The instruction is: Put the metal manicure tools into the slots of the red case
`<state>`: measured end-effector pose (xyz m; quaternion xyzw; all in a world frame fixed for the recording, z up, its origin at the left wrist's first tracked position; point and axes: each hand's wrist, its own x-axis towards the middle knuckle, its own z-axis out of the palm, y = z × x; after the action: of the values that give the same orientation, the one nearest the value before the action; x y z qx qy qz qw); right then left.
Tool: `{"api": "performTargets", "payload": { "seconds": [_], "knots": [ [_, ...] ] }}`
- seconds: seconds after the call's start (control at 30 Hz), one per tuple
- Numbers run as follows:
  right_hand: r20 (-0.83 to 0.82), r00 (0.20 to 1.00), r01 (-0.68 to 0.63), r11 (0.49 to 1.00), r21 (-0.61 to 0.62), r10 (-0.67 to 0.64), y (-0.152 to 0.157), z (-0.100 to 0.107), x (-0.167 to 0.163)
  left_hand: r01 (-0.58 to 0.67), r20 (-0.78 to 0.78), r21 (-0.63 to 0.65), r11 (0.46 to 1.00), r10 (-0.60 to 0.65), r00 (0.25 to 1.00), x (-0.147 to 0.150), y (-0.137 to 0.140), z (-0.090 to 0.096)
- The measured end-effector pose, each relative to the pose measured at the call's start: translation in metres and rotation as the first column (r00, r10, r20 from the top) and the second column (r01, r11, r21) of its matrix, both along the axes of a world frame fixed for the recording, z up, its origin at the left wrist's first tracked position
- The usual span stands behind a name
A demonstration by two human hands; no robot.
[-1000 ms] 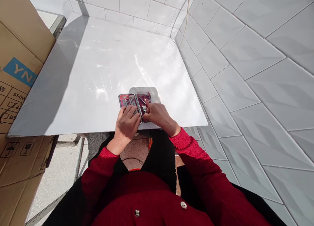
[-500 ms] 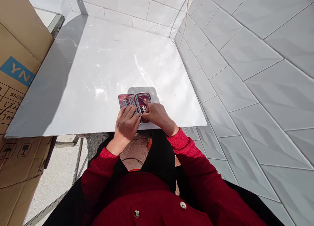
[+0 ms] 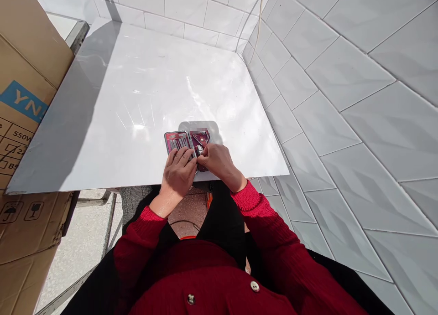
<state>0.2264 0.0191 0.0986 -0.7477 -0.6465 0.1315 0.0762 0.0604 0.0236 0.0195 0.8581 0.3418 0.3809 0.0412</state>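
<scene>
A manicure set case (image 3: 167, 141) with a dark red lining lies open like a book near the table's front edge. Slim metal tools (image 3: 178, 142) stand side by side in its left half. My left hand (image 3: 178, 171) rests across the lower part of that half, fingers stretched out and lying on it. Over the right half, my right hand (image 3: 219, 162) is closed in a pinch at a small silvery nail clipper (image 3: 199, 149), partly covered by the fingers. Scissor-like metal tools (image 3: 201, 136) show above it in the same half.
The white table (image 3: 143, 91) meets a tiled wall (image 3: 342, 114) on the right and another at the back. Cardboard boxes (image 3: 30, 46) are stacked along its left side. A thin cable (image 3: 260, 18) hangs in the corner. My legs are under the front edge.
The silvery nail clipper has shifted slightly up in the right half of the case, with my right hand pinched at it. My left hand has moved very slightly to the right.
</scene>
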Motion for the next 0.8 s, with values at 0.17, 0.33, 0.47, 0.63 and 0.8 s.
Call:
{"api": "performTargets", "payload": {
  "seconds": [0.17, 0.33, 0.47, 0.63, 0.8],
  "knots": [
    [0.032, 0.999, -0.006, 0.999, 0.036, 0.005, 0.012, 0.0, -0.006, -0.009, 0.022, -0.031, 0.999, 0.01, 1.0, 0.0, -0.001, 0.001],
    [-0.111, 0.994, 0.006, 0.982, 0.191, 0.015, 0.009, -0.013, -0.004, -0.004, 0.019, -0.029, 1.0, 0.005, 1.0, -0.006, -0.002, 0.009],
    [-0.355, 0.935, 0.148, 0.903, 0.403, 0.005, -0.01, -0.033, 0.018, -0.046, -0.005, -0.044, 0.998, 0.046, 0.999, -0.022, -0.006, 0.018],
    [-0.477, 0.877, 0.305, 0.83, 0.466, -0.054, -0.043, -0.059, 0.041, -0.092, -0.039, -0.024, 0.995, 0.091, 0.995, -0.047, -0.015, 0.014],
    [-0.408, 0.913, 0.218, 0.839, 0.498, 0.004, -0.055, -0.072, 0.037, -0.058, -0.078, -0.016, 0.998, 0.057, 0.995, -0.054, -0.02, 0.007]
  ]
}}
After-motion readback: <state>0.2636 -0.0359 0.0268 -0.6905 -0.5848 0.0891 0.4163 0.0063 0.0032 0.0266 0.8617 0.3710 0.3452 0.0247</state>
